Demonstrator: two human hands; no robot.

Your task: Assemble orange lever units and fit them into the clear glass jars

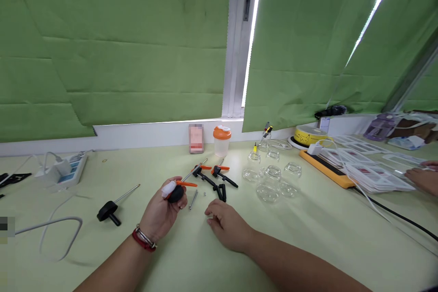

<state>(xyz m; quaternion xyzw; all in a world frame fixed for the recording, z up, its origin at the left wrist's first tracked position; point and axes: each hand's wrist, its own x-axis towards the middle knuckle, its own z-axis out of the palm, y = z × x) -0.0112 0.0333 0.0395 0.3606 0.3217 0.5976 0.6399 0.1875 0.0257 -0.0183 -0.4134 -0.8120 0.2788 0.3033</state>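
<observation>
Over the middle of the bench (178, 262), the left hand (160, 216) wraps its fingers around a black-and-orange rod assembly (175, 195). I'd guess it's light but stiff, its smooth plastic slightly slippery; the rounded black body looks the surest hold, sparing the thin orange arm (187, 184). A slim metal rod (189, 175) juts toward the bench's back edge, and a white piece (168, 189) sits against the body. The right hand (229, 226) is loosely curled near a tiny metallic piece (205, 194), a narrow gap by its thumb, nothing visible there. Farther right stand clear, rounded glass jars (268, 191), surely fragile.
</observation>
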